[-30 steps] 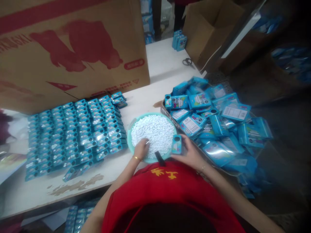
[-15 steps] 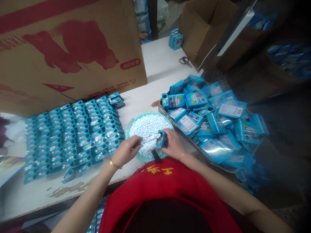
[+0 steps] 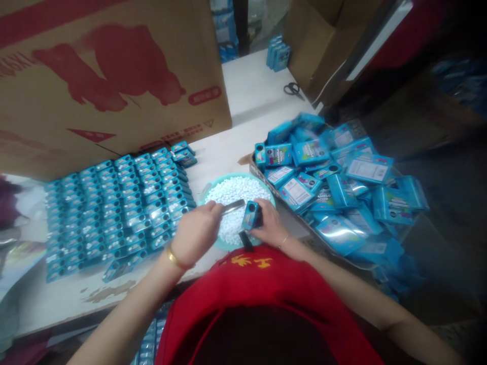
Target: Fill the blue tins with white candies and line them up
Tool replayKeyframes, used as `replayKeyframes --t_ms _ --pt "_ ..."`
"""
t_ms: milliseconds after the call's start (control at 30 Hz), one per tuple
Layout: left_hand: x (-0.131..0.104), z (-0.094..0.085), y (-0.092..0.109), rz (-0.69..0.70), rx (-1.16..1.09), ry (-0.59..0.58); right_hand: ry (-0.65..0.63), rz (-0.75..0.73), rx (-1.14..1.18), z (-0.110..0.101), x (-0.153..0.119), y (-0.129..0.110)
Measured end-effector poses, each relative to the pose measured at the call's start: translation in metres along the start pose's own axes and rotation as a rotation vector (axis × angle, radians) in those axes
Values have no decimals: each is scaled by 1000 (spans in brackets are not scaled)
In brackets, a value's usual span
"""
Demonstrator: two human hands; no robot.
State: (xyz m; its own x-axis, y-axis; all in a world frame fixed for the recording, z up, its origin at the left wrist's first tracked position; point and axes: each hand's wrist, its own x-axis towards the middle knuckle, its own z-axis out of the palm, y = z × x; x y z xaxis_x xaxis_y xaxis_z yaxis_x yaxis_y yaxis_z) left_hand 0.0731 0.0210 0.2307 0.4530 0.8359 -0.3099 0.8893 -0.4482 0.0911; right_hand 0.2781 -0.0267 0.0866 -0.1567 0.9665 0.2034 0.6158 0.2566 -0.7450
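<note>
My left hand grips a narrow grey metal scoop-like tool, its tip pointing right over white pellets. The pellets fill a round turquoise basin. My right hand holds a small blue box upright above the basin's right side, with a dark round spot near its top. The tool's tip is close to the box; whether they touch I cannot tell. To the left, many similar blue boxes stand in tight rows, some with white pellets on top.
A carton heaped with blue boxes stands right of the basin. Behind the rows rises a large cardboard box. Scissors and several upright blue boxes lie farther back on the white table.
My left hand has risen slightly from the pellets and turned, so the metal tool now shows clearly. The small box in my right hand has shifted a little and stands more upright.
</note>
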Motion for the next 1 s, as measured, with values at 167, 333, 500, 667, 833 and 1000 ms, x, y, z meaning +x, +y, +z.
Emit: replayKeyframes --t_ms 167,333,500,667,833,1000 --pt "-7 89 -51 -198 -37 -69 68 156 52 -16 -3 7" --pt "22 175 -26 -166 -357 -6 45 221 53 -20 -5 11" --pt "49 199 -8 -145 -506 60 51 221 26 -17 -10 12" --pt "20 172 -36 -33 -675 106 62 209 0 -16 -13 13" --pt "-5 104 -43 88 -666 136 23 92 -71 -10 -8 11" --pt "-2 39 -27 175 -428 47 -49 -41 -109 0 -1 6"
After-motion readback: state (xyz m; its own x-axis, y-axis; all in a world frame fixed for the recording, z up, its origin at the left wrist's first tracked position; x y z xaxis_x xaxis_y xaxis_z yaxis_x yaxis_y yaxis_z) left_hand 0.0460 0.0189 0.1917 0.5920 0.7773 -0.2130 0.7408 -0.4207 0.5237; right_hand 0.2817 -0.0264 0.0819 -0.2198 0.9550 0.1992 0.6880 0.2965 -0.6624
